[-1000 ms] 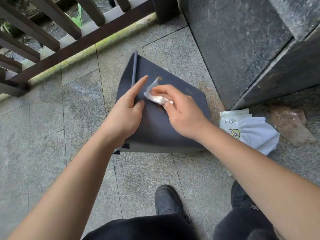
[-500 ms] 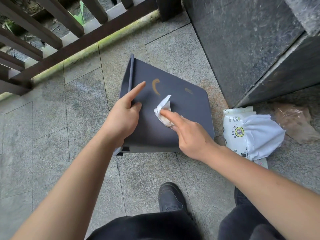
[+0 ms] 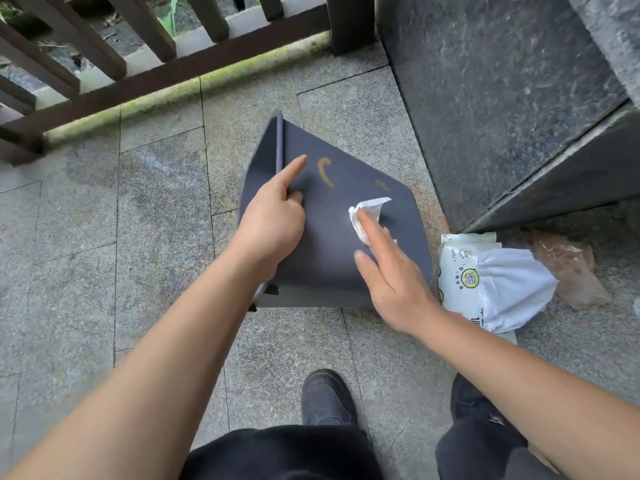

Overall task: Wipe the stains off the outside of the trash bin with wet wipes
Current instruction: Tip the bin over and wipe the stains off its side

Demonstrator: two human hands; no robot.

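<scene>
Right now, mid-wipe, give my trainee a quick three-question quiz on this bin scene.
1. True or false: the curved orange stain on the trash bin is already wiped off.
2. Which hand presses the wet wipe on the bin: A left hand, B right hand?
3. Fill in: the wipes pack lies on the floor to the bin's ____.

Key: 1 false; 2 B; 3 right.

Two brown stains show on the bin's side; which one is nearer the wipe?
The small smudge, just above the wet wipe under the right hand. The long curved streak lies farther off, beside the left hand's pointing finger.
</scene>
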